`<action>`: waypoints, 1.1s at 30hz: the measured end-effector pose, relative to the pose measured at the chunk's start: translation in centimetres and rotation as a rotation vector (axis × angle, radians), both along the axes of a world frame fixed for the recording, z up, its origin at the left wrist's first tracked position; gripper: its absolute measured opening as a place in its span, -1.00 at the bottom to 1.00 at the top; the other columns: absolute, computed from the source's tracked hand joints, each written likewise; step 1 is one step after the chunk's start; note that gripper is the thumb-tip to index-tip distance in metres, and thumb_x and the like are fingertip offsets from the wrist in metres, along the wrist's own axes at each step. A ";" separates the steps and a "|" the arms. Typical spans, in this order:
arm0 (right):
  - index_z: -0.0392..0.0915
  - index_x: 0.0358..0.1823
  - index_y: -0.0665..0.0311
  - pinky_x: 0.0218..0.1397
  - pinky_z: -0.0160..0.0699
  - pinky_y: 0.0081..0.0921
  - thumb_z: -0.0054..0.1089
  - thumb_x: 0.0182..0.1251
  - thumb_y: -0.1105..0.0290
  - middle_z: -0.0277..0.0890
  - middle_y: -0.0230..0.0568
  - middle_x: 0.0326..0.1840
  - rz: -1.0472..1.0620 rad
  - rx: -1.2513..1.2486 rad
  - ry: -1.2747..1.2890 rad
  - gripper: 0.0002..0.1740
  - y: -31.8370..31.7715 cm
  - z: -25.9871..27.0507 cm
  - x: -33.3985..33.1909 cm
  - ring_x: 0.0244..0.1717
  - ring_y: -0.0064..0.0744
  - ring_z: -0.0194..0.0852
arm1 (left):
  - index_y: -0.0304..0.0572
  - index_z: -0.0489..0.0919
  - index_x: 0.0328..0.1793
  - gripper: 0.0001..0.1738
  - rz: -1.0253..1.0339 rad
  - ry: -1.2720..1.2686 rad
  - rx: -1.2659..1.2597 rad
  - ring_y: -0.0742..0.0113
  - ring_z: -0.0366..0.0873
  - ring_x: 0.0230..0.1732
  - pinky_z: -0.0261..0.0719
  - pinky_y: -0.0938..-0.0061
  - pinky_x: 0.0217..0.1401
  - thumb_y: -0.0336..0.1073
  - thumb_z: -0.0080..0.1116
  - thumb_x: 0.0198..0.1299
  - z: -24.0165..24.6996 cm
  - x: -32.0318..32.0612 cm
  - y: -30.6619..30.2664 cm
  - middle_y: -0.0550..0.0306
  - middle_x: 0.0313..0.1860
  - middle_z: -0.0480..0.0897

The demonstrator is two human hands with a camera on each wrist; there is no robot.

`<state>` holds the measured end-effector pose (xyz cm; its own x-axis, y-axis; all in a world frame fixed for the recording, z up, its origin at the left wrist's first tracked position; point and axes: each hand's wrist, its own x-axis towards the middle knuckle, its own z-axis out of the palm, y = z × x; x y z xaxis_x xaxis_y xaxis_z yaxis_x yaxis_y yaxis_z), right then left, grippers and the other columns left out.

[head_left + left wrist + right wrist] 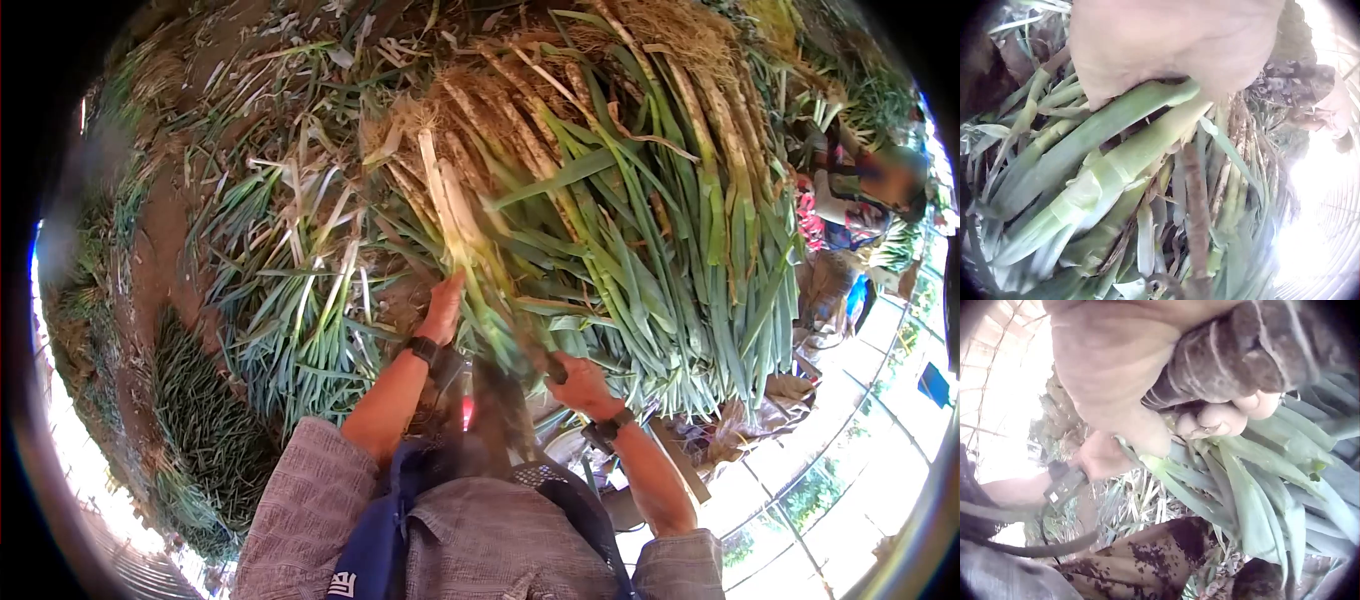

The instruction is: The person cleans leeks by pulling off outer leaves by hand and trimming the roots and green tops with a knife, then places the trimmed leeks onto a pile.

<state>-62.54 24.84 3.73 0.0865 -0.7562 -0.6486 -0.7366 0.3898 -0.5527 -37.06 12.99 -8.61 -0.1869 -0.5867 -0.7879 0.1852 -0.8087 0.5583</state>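
Note:
My left hand (440,308) grips a few pale leeks (437,185) around their green part, white ends pointing away from me. In the left wrist view, the green stems and leaves (1110,175) slant out below the hand (1172,50). My right hand (585,388) grips a dark tool handle (1229,356) bound with bands. Its fingers curl round the handle close over the leek leaves (1254,500). A brown, narrow rusty-looking piece (1196,212) stands across the leaves in the left wrist view. The tool's far end is blurred in the head view.
A big pile of soil-covered leeks (690,230) with roots lies ahead and to the right. Cleaner leeks (310,290) lie on the left, by brown ground (165,235) and a dark green heap (205,430). Another person (850,200) is at the far right.

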 end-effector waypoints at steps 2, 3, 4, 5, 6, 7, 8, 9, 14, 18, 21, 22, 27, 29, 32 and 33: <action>0.57 0.05 0.16 -0.15 0.59 -0.08 0.31 0.13 0.16 0.65 0.02 -0.33 -0.048 0.042 -0.008 -0.55 -0.8 -0.2 0.2 -0.26 0.12 0.63 | -0.21 0.44 0.35 -0.34 0.124 0.174 0.143 0.37 0.41 0.21 0.36 0.28 0.28 0.16 0.09 0.37 -0.4 -0.6 -0.2 0.19 0.24 0.50; 0.57 0.05 0.17 -0.16 0.59 -0.08 0.31 0.13 0.17 0.65 0.02 -0.33 -0.099 0.001 -0.004 -0.55 -1.3 0.0 0.4 -0.26 0.13 0.63 | -0.21 0.44 0.35 -0.34 0.122 0.177 0.141 0.37 0.41 0.21 0.36 0.28 0.28 0.16 0.09 0.37 -0.1 -0.8 -0.5 0.19 0.24 0.50; 0.57 0.04 0.17 -0.17 0.60 -0.08 0.31 0.13 0.17 0.65 0.03 -0.33 -0.154 -0.041 -0.001 -0.55 -1.8 0.1 0.8 -0.26 0.14 0.63 | -0.18 0.40 0.39 -0.32 0.100 0.207 0.162 0.32 0.39 0.26 0.32 0.24 0.33 0.18 0.06 0.37 0.1 -0.9 -1.0 0.17 0.29 0.47; 0.57 0.04 0.17 -0.17 0.60 -0.08 0.31 0.13 0.17 0.65 0.03 -0.33 -0.161 -0.042 0.002 -0.55 -2.2 0.3 1.1 -0.26 0.14 0.63 | -0.15 0.36 0.43 -0.29 0.076 0.238 0.185 0.27 0.36 0.31 0.27 0.20 0.38 0.21 0.03 0.38 0.4 -1.1 -1.3 0.15 0.34 0.45; 0.56 0.05 0.17 -0.14 0.59 -0.06 0.29 0.14 0.17 0.65 0.04 -0.31 -0.134 -0.055 0.013 -0.55 -2.7 0.3 1.3 -0.23 0.16 0.62 | -0.13 0.32 0.47 -0.26 0.053 0.271 0.208 0.23 0.34 0.36 0.22 0.17 0.43 0.23 0.00 0.38 0.3 -1.4 -1.5 0.13 0.38 0.42; 0.55 0.06 0.18 -0.12 0.58 -0.04 0.28 0.15 0.16 0.66 0.05 -0.29 -0.104 -0.070 0.024 -0.55 -3.2 0.3 1.3 -0.21 0.18 0.62 | -0.13 0.32 0.47 -0.26 0.050 0.276 0.204 0.23 0.34 0.36 0.22 0.17 0.43 0.23 0.00 0.38 0.2 -1.7 -1.9 0.13 0.38 0.42; 0.55 0.06 0.18 -0.12 0.58 -0.04 0.28 0.15 0.16 0.66 0.05 -0.29 -0.105 -0.075 0.029 -0.55 -3.8 0.1 1.3 -0.21 0.18 0.62 | -0.15 0.30 0.48 -0.24 -0.022 0.277 0.199 0.21 0.34 0.36 0.22 0.18 0.43 0.24 -0.01 0.38 0.1 -1.8 -2.4 0.10 0.38 0.42; 0.54 0.05 0.13 -0.10 0.57 0.02 0.21 0.18 0.15 0.66 0.05 -0.28 -0.134 -0.048 0.052 -0.58 -4.4 -0.1 1.3 -0.20 0.20 0.61 | -0.18 0.29 0.49 -0.22 -0.094 0.276 0.193 0.19 0.34 0.36 0.21 0.18 0.43 0.25 -0.02 0.38 -0.1 -2.1 -2.9 0.07 0.39 0.42; 0.51 0.05 0.10 0.01 0.52 0.04 0.13 0.19 0.14 0.64 0.06 -0.14 -0.138 0.086 0.115 -0.59 -6.0 0.0 0.8 -0.06 0.17 0.58 | -0.21 0.48 0.26 -0.37 -0.236 -0.329 -0.024 0.07 0.64 -0.38 0.58 0.08 -0.31 0.20 0.00 0.39 -7.1 -3.6 -3.2 0.08 -0.21 0.70; 0.51 0.06 0.10 0.06 0.51 0.02 0.13 0.17 0.14 0.63 0.05 -0.10 -0.169 0.129 0.053 -0.58 -5.3 -0.9 0.5 -0.01 0.15 0.57 | -0.37 0.47 0.25 -0.10 -0.865 -0.693 0.066 -0.27 0.42 0.25 0.49 -0.06 0.17 0.38 0.13 0.16 0.0 -4.2 -5.6 -0.39 0.29 0.44; 0.53 0.03 0.10 0.03 0.53 0.02 0.13 0.17 0.16 0.65 0.02 -0.13 -0.157 0.104 0.095 -0.60 -4.6 -1.5 0.8 -0.04 0.14 0.59 | -0.33 0.49 0.15 -0.24 -0.574 -1.110 -0.424 -0.29 0.47 0.05 0.51 -0.03 0.02 0.21 0.31 0.11 -2.1 -4.9 -3.3 -0.33 -0.01 0.44; 0.54 0.00 0.11 0.01 0.54 0.02 0.14 0.16 0.16 0.65 0.02 -0.16 -0.155 0.109 0.104 -0.62 -4.4 -1.5 0.9 -0.07 0.15 0.59 | -0.33 0.49 0.15 -0.24 -0.576 -1.110 -0.423 -0.29 0.47 0.05 0.51 -0.03 0.02 0.21 0.31 0.11 -2.2 -5.0 -3.4 -0.33 -0.01 0.44; 0.56 -0.07 0.12 -0.04 0.56 0.03 0.15 0.14 0.17 0.66 0.02 -0.25 -0.166 0.053 0.103 -0.65 -3.4 -1.9 1.1 -0.14 0.18 0.61 | -0.24 0.44 0.16 -0.42 -0.437 -1.279 -0.699 -0.30 0.46 0.12 0.52 -0.04 0.00 -0.04 0.32 0.14 -1.0 -4.3 -3.8 -0.24 0.14 0.43; 0.55 -0.07 0.13 -0.04 0.55 0.04 0.15 0.14 0.18 0.65 0.04 -0.25 -0.157 0.056 0.086 -0.66 -3.3 -2.2 1.1 -0.15 0.18 0.60 | -0.27 0.46 0.13 -0.45 -0.389 -1.189 -0.727 -0.27 0.48 0.08 0.51 -0.01 -0.01 -0.04 0.29 0.17 -0.1 -4.0 -4.6 -0.23 0.09 0.47; 0.55 -0.07 0.13 -0.06 0.53 0.06 0.14 0.15 0.21 0.65 0.05 -0.24 -0.164 0.122 0.061 -0.68 -3.9 -2.2 1.1 -0.14 0.19 0.59 | -0.31 0.49 0.06 -0.51 -0.407 -1.058 -0.721 -0.24 0.53 -0.02 0.51 0.01 -0.08 -0.06 0.24 0.20 -0.9 -3.8 -5.8 -0.23 -0.03 0.55; 0.55 -0.07 0.13 -0.06 0.53 0.06 0.14 0.15 0.21 0.65 0.05 -0.24 -0.164 0.121 0.059 -0.68 -4.1 -2.1 1.1 -0.14 0.19 0.59 | -0.31 0.50 0.02 -0.54 -0.464 -1.020 -0.696 -0.24 0.56 -0.08 0.51 0.00 -0.14 -0.07 0.23 0.21 -1.7 -3.7 -6.7 -0.25 -0.11 0.60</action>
